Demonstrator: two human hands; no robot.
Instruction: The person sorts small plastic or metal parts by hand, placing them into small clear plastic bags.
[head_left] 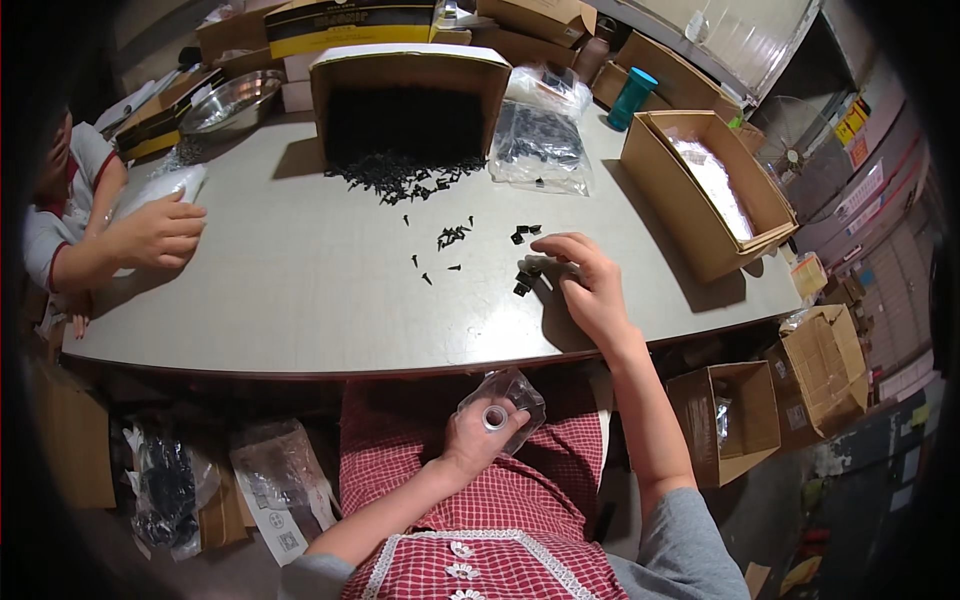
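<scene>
We work with both hands at the near side of the pale table [300, 310]. Our right hand [592, 288] reaches over its edge, fingers loosely bent and partly open, just beside the small black pieces [524, 284] (whether a fingertip touches one, we cannot tell). We see nothing gripped in it. Our left hand [478, 428] is low over the lap, curled closed around a clear plastic bag [527, 390], with a small round clear ring [494, 417] showing near the thumb.

To pick well here, we would bring thumb and forefinger down on either side of one piece and pinch lightly, since parts this small probably skid if pushed. We would keep the wrist raised so that it brushes neither the nearer pieces nor the second small group [525, 234] just beyond. The loose black screws [452, 237] lie apart to the left, so a straight lift should leave them undisturbed. With the left hand, we would hold the bag firmly yet without crushing it, its mouth kept wide, because thin film tends to cling and fold shut.
</scene>
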